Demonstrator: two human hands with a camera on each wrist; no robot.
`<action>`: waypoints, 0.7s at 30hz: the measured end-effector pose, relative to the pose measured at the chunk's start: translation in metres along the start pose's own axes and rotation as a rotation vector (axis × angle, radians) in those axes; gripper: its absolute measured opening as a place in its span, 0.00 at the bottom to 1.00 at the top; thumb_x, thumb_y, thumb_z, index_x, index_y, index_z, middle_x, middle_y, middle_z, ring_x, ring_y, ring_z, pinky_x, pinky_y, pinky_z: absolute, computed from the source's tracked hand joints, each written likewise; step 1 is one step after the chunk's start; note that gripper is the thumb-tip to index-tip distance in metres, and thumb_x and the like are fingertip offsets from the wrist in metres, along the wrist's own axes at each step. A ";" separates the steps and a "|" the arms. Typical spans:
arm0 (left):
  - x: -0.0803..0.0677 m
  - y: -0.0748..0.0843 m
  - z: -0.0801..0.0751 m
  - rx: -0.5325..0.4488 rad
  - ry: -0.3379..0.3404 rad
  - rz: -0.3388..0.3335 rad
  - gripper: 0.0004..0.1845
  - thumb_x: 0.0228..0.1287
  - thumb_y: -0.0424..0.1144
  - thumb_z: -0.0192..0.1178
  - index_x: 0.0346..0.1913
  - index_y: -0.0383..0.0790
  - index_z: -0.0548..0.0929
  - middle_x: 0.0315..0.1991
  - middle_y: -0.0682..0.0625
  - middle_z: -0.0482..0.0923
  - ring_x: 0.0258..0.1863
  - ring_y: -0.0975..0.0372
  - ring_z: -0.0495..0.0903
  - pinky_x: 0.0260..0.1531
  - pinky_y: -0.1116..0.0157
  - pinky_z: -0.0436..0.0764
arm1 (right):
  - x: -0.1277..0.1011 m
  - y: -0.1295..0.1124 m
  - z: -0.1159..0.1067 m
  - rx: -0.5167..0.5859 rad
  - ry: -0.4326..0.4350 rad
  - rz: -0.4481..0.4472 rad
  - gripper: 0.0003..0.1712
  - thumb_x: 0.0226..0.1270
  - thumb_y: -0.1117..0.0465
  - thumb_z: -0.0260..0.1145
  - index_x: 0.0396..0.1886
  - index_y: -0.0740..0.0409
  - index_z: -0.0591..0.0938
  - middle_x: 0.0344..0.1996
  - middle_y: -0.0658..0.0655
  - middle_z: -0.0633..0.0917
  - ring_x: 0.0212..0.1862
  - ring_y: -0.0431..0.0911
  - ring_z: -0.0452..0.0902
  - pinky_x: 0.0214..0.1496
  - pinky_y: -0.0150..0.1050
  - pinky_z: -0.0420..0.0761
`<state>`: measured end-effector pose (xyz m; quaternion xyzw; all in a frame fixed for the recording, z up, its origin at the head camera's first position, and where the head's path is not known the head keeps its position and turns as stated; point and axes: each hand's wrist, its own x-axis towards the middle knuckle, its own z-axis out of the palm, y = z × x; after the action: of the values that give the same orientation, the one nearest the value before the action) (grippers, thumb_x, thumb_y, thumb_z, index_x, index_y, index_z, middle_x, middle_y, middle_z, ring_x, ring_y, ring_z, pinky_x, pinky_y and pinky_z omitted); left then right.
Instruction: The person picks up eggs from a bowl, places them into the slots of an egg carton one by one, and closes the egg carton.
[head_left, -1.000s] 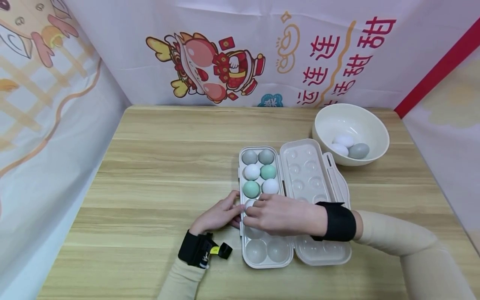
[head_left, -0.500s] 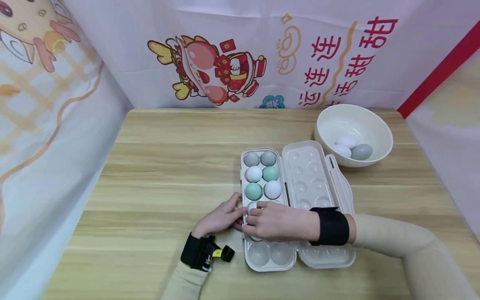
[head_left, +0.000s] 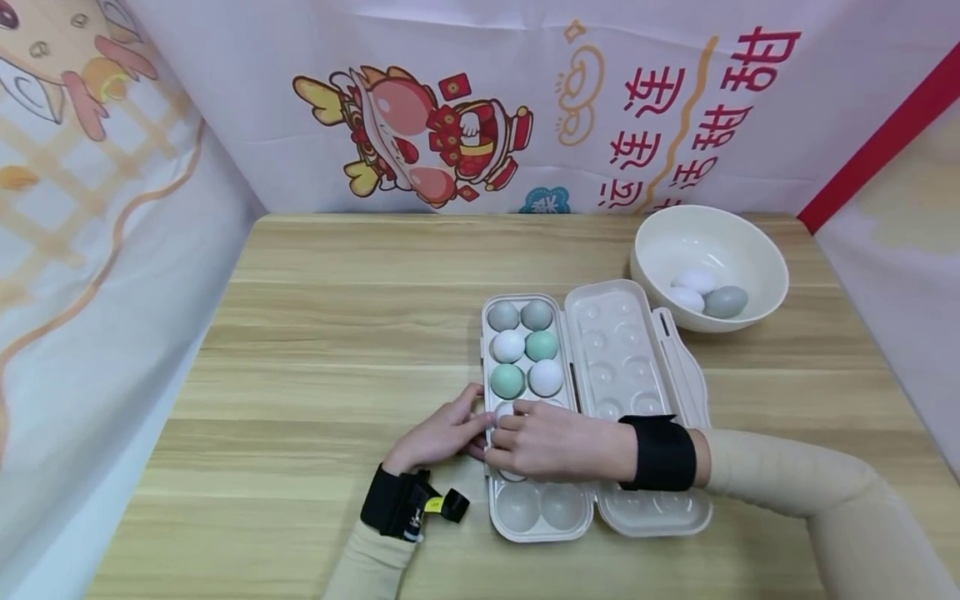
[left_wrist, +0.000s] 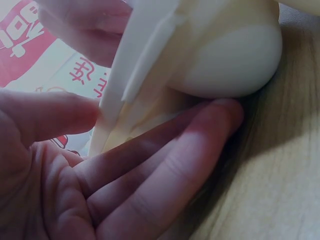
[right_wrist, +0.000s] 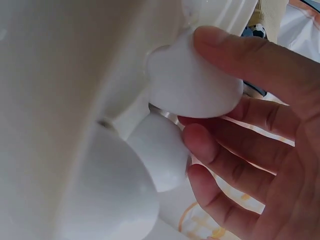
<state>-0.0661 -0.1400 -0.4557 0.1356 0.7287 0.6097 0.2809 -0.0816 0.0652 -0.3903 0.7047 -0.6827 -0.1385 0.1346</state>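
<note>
Unmoved, right hand (head_left: 551,440) pinches seventh egg (head_left: 504,410); left hand (head_left: 442,435) steadies tray (head_left: 538,508).

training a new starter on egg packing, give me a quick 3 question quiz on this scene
1. True or false: the egg tray lies with its lid open.
2. How many eggs lie in the bowl?
A. one
B. three
C. five
3. Fill in: the right hand holds a ____ egg over the tray, while the left hand touches the tray's side.

Key: 1 true; 2 B; 3 white
</note>
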 end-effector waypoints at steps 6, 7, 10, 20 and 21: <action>0.001 0.000 -0.002 0.025 -0.002 -0.003 0.16 0.76 0.36 0.47 0.61 0.34 0.63 0.34 0.42 0.84 0.33 0.58 0.84 0.37 0.60 0.82 | -0.001 0.002 -0.003 0.010 0.000 0.004 0.21 0.61 0.49 0.64 0.54 0.48 0.78 0.46 0.47 0.82 0.45 0.41 0.76 0.40 0.35 0.75; 0.001 0.000 -0.002 0.011 -0.004 -0.007 0.16 0.76 0.36 0.47 0.61 0.34 0.62 0.34 0.42 0.84 0.33 0.58 0.83 0.37 0.60 0.83 | -0.001 0.003 -0.004 0.016 0.002 0.007 0.21 0.60 0.49 0.64 0.53 0.48 0.79 0.47 0.47 0.82 0.46 0.41 0.76 0.40 0.35 0.75; 0.001 0.000 -0.001 -0.062 -0.018 -0.029 0.17 0.77 0.35 0.45 0.62 0.33 0.61 0.35 0.40 0.83 0.32 0.58 0.83 0.34 0.58 0.84 | -0.001 0.005 -0.006 0.057 0.016 0.037 0.15 0.59 0.50 0.64 0.45 0.48 0.79 0.46 0.48 0.82 0.45 0.42 0.76 0.39 0.35 0.75; 0.001 -0.002 -0.002 -0.095 -0.032 -0.038 0.15 0.77 0.36 0.44 0.61 0.35 0.61 0.33 0.42 0.82 0.31 0.58 0.83 0.34 0.56 0.84 | -0.009 0.026 -0.017 0.094 0.112 0.135 0.21 0.55 0.44 0.70 0.42 0.50 0.77 0.43 0.49 0.80 0.42 0.44 0.75 0.40 0.35 0.74; 0.001 -0.003 -0.002 -0.096 -0.031 -0.038 0.15 0.77 0.36 0.44 0.60 0.35 0.60 0.32 0.42 0.82 0.31 0.58 0.83 0.34 0.56 0.85 | -0.010 0.028 -0.018 0.099 0.126 0.146 0.21 0.55 0.45 0.71 0.41 0.51 0.77 0.42 0.50 0.80 0.41 0.44 0.76 0.40 0.36 0.75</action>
<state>-0.0679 -0.1412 -0.4585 0.1175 0.6965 0.6365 0.3097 -0.1011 0.0741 -0.3627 0.6662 -0.7285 -0.0497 0.1520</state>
